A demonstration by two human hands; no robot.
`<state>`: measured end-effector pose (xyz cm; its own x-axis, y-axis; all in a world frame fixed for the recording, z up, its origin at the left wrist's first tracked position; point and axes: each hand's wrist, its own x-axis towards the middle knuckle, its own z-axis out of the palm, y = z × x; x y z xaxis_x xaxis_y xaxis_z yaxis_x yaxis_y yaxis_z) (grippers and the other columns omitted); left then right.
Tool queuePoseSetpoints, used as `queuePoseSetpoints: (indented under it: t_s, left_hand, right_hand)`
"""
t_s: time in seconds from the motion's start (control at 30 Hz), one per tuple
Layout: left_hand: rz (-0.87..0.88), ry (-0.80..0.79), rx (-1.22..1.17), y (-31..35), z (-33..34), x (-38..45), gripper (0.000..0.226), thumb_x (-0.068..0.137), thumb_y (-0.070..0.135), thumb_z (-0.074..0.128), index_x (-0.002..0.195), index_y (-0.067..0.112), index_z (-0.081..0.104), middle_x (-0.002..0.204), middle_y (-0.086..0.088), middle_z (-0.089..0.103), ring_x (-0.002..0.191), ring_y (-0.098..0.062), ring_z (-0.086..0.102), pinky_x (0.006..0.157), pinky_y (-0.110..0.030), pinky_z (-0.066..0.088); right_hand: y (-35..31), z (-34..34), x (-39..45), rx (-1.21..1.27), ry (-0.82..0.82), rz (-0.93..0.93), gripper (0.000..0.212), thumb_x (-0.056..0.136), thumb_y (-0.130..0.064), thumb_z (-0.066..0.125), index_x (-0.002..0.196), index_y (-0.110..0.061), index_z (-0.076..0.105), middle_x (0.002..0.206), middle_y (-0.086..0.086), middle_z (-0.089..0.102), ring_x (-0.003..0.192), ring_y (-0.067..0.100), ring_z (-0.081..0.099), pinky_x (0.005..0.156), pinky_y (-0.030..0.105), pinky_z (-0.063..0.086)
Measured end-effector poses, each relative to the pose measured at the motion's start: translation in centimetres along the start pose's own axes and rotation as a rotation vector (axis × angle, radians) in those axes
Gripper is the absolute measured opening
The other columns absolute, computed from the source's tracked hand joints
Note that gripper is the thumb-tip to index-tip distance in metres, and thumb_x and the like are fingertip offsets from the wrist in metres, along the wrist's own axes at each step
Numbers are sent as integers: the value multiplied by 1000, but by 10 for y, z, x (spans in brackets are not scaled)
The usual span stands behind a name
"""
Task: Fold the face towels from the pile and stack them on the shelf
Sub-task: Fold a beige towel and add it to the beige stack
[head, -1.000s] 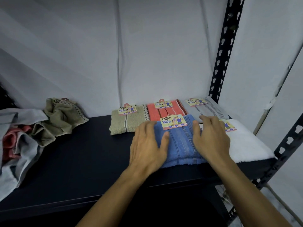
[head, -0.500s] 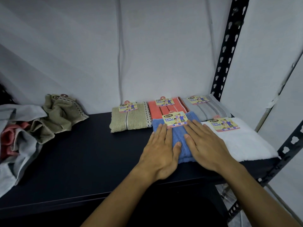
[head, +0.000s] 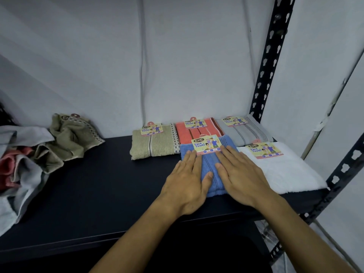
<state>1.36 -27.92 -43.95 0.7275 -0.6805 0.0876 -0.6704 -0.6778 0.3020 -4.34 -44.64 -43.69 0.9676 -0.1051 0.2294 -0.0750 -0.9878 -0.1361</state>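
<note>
Both hands lie flat on the blue towel (head: 208,170): my left hand (head: 187,180) covers its left side and spills over the left edge onto the shelf (head: 98,194), and my right hand (head: 242,178) covers its right side, fingers straight and close together, the tips touching the card label (head: 206,146) at the towel's far end. Between my thumbs a strip of blue shows, and the near edge of the towel peeks out below them; the rest is hidden under my palms.

That towel sits folded near the front of the dark shelf. Touching it on the right is a folded white towel (head: 283,170) with its own label. Behind, along the wall, runs a row of three folded ones: olive towel (head: 153,144) at the left, orange towel (head: 195,131) in the middle, its near part covered by the blue one, and grey towel (head: 244,131) at the right.

Far to the left lies the pile (head: 29,154), unfolded: an olive piece on top, pink and grey below. It is cut off by the left edge of view, so I cannot tell how many towels it holds.

A black slotted post (head: 271,56) stands at the far right corner.
</note>
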Motion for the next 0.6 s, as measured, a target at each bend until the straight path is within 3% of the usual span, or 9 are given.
queuePoseSetpoints:
  t_s: [0.13,0.27,0.33,0.43,0.53,0.6]
  left_hand:
    - [21,35,-68,-3,-14,-9,65,104,52,19,158,21,5,165,8,-6,149,-2,-11,116,-20,-5]
    - [28,227,-48,-33,-30,-35,54,104,43,36,154,22,30,162,9,20,148,-4,12,115,-22,19]
    - [26,339,27,-56,-38,-53,48,100,35,47,145,19,46,151,3,41,140,-9,33,107,-23,34]
    - [3,444,129,-99,-50,-81,40,91,30,59,128,14,62,129,-1,61,125,-14,51,93,-25,46]
    - [-76,462,214,-146,-70,-108,37,86,25,64,121,12,66,118,-2,66,118,-20,59,85,-32,55]
    - [-111,513,315,-174,-88,-124,35,87,26,58,116,10,67,113,-4,67,113,-22,59,88,-33,52]
  right_hand:
    - [-1,-12,4,3,-36,-5,75,88,-50,-2,153,-19,23,161,-5,15,148,8,6,117,27,0]
    - [-20,-17,14,-18,127,-66,70,94,-47,10,136,-11,53,144,5,48,140,21,34,117,39,19]
    - [-44,-15,20,56,239,-163,60,96,-42,24,123,-6,63,128,9,61,126,26,49,110,35,28]
    - [-95,-9,31,214,347,-289,46,94,-38,38,114,-7,66,112,5,65,110,22,54,99,26,32]
    - [-145,2,42,314,275,-360,44,92,-40,41,115,-12,67,106,-1,65,103,14,51,91,16,31]
    - [-175,10,52,348,202,-390,42,94,-40,44,120,-16,66,111,-4,64,106,12,52,90,14,32]
